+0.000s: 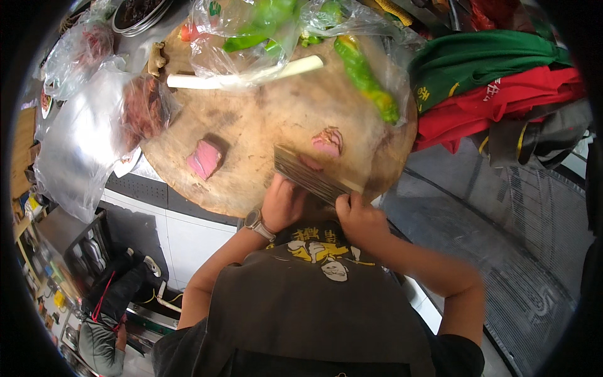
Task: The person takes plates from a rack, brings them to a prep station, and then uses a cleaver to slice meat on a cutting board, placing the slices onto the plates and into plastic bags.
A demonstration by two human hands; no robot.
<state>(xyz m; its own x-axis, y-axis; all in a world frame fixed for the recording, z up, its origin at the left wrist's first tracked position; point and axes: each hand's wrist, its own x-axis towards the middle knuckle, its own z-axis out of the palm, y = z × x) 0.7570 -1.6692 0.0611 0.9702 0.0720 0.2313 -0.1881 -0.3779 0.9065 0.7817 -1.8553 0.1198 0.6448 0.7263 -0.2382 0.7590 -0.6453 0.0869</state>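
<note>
My right hand point(360, 217) grips a cleaver point(308, 174), its broad blade slanting across the near edge of a round wooden chopping board point(264, 122). Just behind the blade is my left hand point(282, 200), with a watch on the wrist; its fingertips are partly hidden, and whether they hold something cannot be seen. A thin slice of pink meat point(311, 163) lies against the blade's far side. Beyond it rest several overlapping meat slices point(328, 142). A separate chunk of pink meat point(204, 159) sits on the board's left part.
At the board's far side lie a white leek stalk point(297, 68), a ginger root point(156, 59) and a long green pepper point(367, 80) by plastic bags. Bagged dark meat point(143, 108) overlaps the left rim. Green and red cloths point(499, 103) are at right. Another person point(106, 325) is lower left.
</note>
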